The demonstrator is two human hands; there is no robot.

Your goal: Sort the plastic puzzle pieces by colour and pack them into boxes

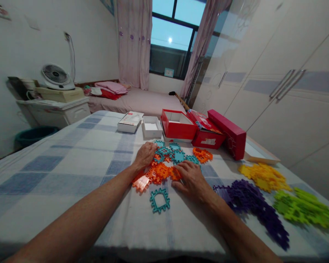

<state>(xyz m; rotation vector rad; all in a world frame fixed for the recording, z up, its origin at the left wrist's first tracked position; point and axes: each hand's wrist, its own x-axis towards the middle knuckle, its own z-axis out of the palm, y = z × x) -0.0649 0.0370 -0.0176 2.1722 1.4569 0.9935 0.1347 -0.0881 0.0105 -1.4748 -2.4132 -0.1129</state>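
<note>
My left hand lies at the left edge of a mixed pile of flat toothed plastic building pieces. Its fingers are curled and pressed together, and whatever they hold is hidden. Teal pieces make up the far part of the pile, with orange pieces on the near side. On the pile's right, my right hand is palm down, fingers spread, its fingertips touching an orange piece. A single teal square frame lies apart, between my forearms.
Orange pieces lie behind my right hand. Yellow pieces, purple pieces and green pieces form separate heaps at the right. Along the back stand a white box, a small open white box, an open red box and more red boxes.
</note>
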